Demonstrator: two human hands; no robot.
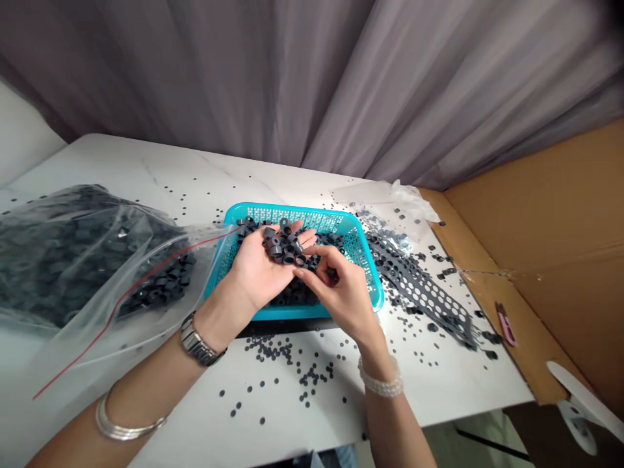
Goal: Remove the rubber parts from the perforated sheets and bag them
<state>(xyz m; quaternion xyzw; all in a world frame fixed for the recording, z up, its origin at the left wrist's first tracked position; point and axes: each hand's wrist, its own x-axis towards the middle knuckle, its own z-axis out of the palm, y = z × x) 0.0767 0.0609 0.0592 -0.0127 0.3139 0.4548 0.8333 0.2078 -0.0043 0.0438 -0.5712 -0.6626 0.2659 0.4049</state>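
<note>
Left hand point(256, 263), palm up and uncurled, bears dark caps point(283, 246) over the teal basket point(297, 313), between the tabletop's point(292, 439) near and far edges. Right hand point(345, 286) appears to pinch one. Risk: a tilted palm could spill caps past the basket's near rim.

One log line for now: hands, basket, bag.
left hand: palm up, holding dark pieces | right hand: at those pieces | turquoise basket: below hands, similar pieces inside | clear bag: left of basket
</note>
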